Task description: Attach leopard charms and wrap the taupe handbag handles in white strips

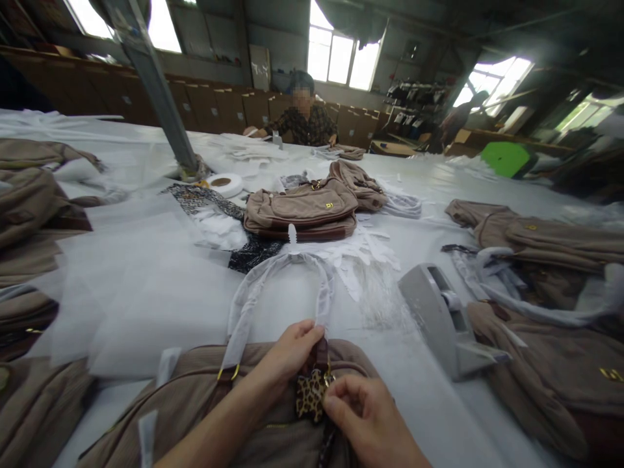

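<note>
A brown fabric handbag (253, 432) lies in front of me, its two handles wrapped in white film (238, 312) and standing up in a loop. My left hand (298, 348) is closed round the foot of the right side of the handle, by its brown leather tab. Just below hangs a leopard-print charm (310, 395) against the bag. The fingers of my right hand (358, 409) pinch the gold metal clasp beside the charm. A dark strap hangs under that hand, partly hidden by it.
A grey tape dispenser (436, 325) stands to the right, near more brown bags (560, 364). Translucent sheets (141, 279) spread on the left. Farther back are finished-looking bags (302, 208), a white tape roll (225, 184), a metal post (156, 91) and a seated person (309, 120).
</note>
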Motion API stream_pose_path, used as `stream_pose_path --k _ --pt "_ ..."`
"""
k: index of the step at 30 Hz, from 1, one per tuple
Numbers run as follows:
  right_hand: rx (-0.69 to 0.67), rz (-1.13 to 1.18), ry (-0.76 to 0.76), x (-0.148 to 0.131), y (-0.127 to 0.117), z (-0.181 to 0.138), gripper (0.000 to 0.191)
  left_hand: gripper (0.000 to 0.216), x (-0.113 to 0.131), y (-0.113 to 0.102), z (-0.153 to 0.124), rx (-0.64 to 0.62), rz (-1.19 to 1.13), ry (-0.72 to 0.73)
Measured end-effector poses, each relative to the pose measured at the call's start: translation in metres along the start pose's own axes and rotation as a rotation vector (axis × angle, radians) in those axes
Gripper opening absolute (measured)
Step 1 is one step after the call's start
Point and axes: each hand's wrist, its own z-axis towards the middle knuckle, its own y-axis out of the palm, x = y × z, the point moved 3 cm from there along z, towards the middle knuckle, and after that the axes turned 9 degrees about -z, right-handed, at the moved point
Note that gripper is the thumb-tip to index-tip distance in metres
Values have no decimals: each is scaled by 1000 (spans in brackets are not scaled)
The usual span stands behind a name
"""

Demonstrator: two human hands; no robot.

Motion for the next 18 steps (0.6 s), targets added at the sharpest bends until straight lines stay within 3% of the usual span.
stream_pose_path --k 5,10,14,18 --pt "16 -196 -166 -7 -6 -6 16 38 -2 -5 -13 -61 -286 -87" --pt "55 -126 -159 -8 -11 -9 21 31 2 -12 -35 -255 -40 -67" --pt "49 137 -57 -5 -5 -11 30 13 5 -14 -51 -153 207 116" --pt "129 187 -69 -9 -6 -10 28 11 -4 -14 -58 -28 169 152"
